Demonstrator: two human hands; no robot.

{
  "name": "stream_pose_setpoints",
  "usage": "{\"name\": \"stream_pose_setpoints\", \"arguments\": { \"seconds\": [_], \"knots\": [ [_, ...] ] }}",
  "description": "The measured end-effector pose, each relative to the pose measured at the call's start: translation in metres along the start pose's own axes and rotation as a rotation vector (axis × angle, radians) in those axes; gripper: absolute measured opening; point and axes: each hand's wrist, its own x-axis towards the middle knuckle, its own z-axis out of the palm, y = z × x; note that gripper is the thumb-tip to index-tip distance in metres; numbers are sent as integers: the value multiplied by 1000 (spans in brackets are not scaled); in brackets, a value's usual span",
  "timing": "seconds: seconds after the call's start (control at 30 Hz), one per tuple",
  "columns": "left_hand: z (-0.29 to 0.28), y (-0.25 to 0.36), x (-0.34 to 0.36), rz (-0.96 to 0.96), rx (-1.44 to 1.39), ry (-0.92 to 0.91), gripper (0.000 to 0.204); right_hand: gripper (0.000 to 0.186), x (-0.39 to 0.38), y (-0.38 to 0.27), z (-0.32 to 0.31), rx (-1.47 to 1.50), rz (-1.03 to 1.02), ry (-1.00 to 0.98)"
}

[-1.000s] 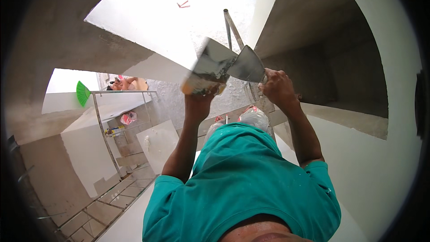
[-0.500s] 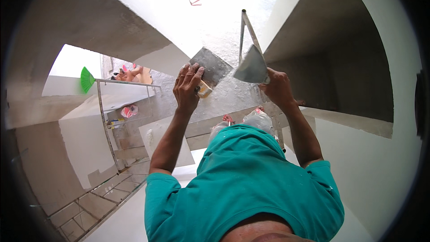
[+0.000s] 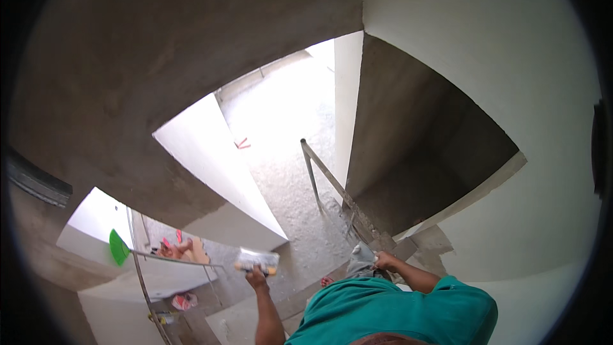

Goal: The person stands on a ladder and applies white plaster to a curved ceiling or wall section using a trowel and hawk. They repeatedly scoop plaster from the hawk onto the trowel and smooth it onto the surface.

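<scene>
My left hand point(image 3: 257, 279) is closed round the handle of a rectangular steel trowel point(image 3: 258, 257), held in front of me at the lower middle. The trowel is slightly blurred, and its yellowish handle shows below the blade. Close to my body, my right hand point(image 3: 386, 262) grips a broad putty knife point(image 3: 363, 253). Its grey-white blade points left and overlaps my trouser leg, so its edge is hard to make out. Above and ahead spreads a wall of bare grey-brown plaster point(image 3: 191, 45).
A metal frame point(image 3: 332, 182) rises just ahead of the putty knife. At left stand a green broom point(image 3: 119, 247) and a metal rail point(image 3: 179, 259). Below, a person point(image 3: 179, 249) is partly visible near a pink-and-white bag point(image 3: 184, 301). A white wall point(image 3: 485, 243) stands at right.
The view has tilted up, showing more of the upper wall. Both hands now sit lower in it and farther apart; the trowel and putty knife, formerly close together, are separated. Both tools stay held.
</scene>
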Motion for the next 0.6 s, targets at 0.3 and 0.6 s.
{"name": "stream_pose_setpoints", "arguments": {
  "seconds": [0.3,0.6],
  "knots": [
    [-51,-167,-84,-390,-292,-42,36,50,-50,-48,-29,130,-102,-259],
    [5,-273,-147,-143,-114,2,30,48,-53,-58,-72,-105,-56,-341]
  ]
}}
